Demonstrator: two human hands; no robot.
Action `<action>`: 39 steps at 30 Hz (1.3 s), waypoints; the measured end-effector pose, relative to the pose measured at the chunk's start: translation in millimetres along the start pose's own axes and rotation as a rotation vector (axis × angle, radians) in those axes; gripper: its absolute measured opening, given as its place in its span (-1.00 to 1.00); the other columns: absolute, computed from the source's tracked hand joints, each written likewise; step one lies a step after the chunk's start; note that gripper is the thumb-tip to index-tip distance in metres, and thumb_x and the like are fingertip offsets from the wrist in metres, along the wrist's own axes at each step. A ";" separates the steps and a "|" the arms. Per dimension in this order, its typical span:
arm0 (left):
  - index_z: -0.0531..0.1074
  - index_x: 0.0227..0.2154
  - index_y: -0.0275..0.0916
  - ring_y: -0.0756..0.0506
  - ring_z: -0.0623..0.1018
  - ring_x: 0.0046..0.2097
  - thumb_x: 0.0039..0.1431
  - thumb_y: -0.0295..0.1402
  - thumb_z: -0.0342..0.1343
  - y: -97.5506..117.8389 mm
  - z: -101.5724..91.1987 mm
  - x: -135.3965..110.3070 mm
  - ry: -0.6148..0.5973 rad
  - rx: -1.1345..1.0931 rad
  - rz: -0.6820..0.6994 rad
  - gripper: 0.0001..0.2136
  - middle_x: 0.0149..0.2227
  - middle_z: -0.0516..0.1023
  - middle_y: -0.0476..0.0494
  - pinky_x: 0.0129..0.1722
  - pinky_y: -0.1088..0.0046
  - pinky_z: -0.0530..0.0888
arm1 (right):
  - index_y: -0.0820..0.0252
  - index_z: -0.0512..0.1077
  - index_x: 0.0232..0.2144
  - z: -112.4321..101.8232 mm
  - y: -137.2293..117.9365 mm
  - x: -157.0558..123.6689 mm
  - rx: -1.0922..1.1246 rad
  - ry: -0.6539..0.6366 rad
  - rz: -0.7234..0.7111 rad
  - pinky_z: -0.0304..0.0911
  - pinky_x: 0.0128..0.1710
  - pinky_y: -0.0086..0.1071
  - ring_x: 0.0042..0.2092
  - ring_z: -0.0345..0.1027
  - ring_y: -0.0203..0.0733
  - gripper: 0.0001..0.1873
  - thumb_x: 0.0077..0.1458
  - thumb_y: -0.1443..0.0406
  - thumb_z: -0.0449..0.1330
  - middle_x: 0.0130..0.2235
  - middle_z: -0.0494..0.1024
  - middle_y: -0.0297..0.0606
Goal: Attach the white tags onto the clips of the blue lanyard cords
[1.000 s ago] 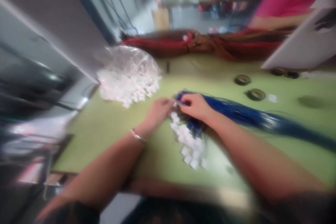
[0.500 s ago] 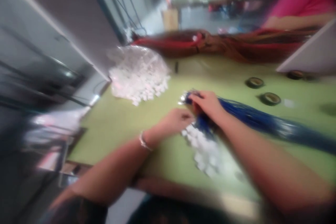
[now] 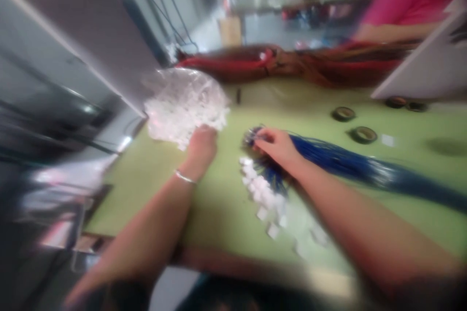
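Note:
My left hand (image 3: 203,145) is at the near edge of a heap of small white plastic pieces (image 3: 171,121) that spills from a clear plastic bag (image 3: 193,80). Its fingertips are hidden and blurred. My right hand (image 3: 279,146) is closed on the end of a bundle of blue wires (image 3: 332,158), where shiny tips (image 3: 251,136) stick out past the fingers. Below that hand, several white pieces (image 3: 260,187) lie in a row, with blue wire ends running to them.
Black tape rolls (image 3: 364,134) and a white square (image 3: 388,140) lie at the right on the green table (image 3: 215,209). Red and brown wire bundles (image 3: 233,62) stretch across the back. A white panel (image 3: 412,70) stands at right; beyond it is a person in pink (image 3: 404,2).
My left hand has moved from beside my right hand, away and leftward, to the white heap. My right hand stays at the blue wire ends. The view has shifted slightly.

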State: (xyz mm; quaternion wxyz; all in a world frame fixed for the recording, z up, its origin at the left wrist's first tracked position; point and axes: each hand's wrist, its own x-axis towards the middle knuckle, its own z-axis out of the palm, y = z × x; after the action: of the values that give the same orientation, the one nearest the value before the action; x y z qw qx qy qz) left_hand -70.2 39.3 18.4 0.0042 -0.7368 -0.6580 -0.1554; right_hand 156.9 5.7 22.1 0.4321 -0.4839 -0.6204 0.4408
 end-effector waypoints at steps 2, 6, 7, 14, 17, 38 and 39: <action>0.54 -0.26 -0.30 -0.23 0.48 -0.18 0.21 -0.47 -0.10 -0.1 1.9 0.7 -0.028 0.059 -0.012 -0.72 -0.20 0.43 -0.33 -0.21 0.25 0.39 | 0.21 0.42 -0.52 -0.7 -1.7 0.3 -0.062 -0.020 -0.038 0.21 -0.42 -0.43 -0.50 0.28 -0.34 -0.86 -0.02 0.26 0.18 -0.52 0.50 -0.33; 0.54 -0.16 -0.32 -0.20 0.49 -0.24 0.19 -0.50 -0.12 5.9 -1.5 -1.2 -0.078 0.062 -0.048 -0.67 -0.12 0.37 -0.37 -0.25 0.26 0.40 | 0.22 0.40 -0.57 0.6 -3.0 1.2 -0.158 0.021 -0.098 0.19 -0.36 -0.42 -0.43 0.27 -0.31 -0.91 -0.09 0.32 0.17 -0.51 0.46 -0.35; 0.54 -0.18 -0.34 -0.20 0.49 -0.22 0.19 -0.49 -0.12 6.8 -2.3 -1.2 -0.075 0.059 -0.046 -0.68 -0.13 0.37 -0.38 -0.24 0.25 0.40 | 0.22 0.40 -0.57 1.3 -2.8 1.2 -0.169 0.024 -0.103 0.19 -0.35 -0.42 -0.42 0.26 -0.30 -0.93 -0.11 0.33 0.16 -0.50 0.46 -0.35; 0.57 -0.27 -0.27 -0.22 0.49 -0.17 0.12 -0.47 -0.02 6.1 -0.6 -1.4 -0.025 -0.031 -0.043 -0.74 -0.20 0.47 -0.31 -0.14 0.24 0.41 | 0.21 0.40 -0.54 3.9 -2.9 0.7 -0.144 0.023 -0.119 0.21 -0.27 -0.39 -0.36 0.32 -0.26 -0.94 -0.17 0.37 0.12 -0.45 0.50 -0.33; 0.59 -0.29 -0.28 -0.21 0.51 -0.17 -0.01 -0.51 0.08 4.0 0.1 -3.0 0.019 -0.226 -0.078 -0.76 -0.22 0.53 -0.31 -0.13 0.26 0.42 | 0.20 0.39 -0.55 3.6 -4.7 0.9 -0.131 0.006 -0.115 0.22 -0.25 -0.38 -0.35 0.33 -0.25 -0.95 -0.19 0.38 0.12 -0.44 0.50 -0.33; 0.43 -0.56 -0.36 0.18 0.24 -0.64 0.04 -0.38 0.25 55.8 5.1 -29.3 -0.501 -1.705 -0.379 -0.82 -0.66 0.32 0.05 -0.67 0.66 0.12 | 0.20 0.32 -0.59 15.3 -2.9 -7.1 -0.231 0.017 -0.214 0.11 -0.42 -0.45 -0.46 0.21 -0.32 -0.95 -0.17 0.35 0.15 -0.54 0.41 -0.38; 0.44 -0.56 -0.36 0.18 0.24 -0.64 0.04 -0.40 0.25 56.1 5.3 -29.4 -0.495 -1.712 -0.390 -0.83 -0.66 0.32 0.05 -0.67 0.67 0.12 | 0.20 0.32 -0.59 15.7 -2.7 -7.2 -0.231 0.030 -0.212 0.11 -0.42 -0.45 -0.46 0.21 -0.32 -0.95 -0.17 0.35 0.15 -0.55 0.41 -0.38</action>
State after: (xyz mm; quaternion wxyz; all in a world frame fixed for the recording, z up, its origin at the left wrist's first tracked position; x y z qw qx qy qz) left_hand -17.1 4.4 17.6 -0.7117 -0.3764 -0.4127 -0.4260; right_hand 142.3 -3.8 20.2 0.4268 -0.4687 -0.7081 0.3112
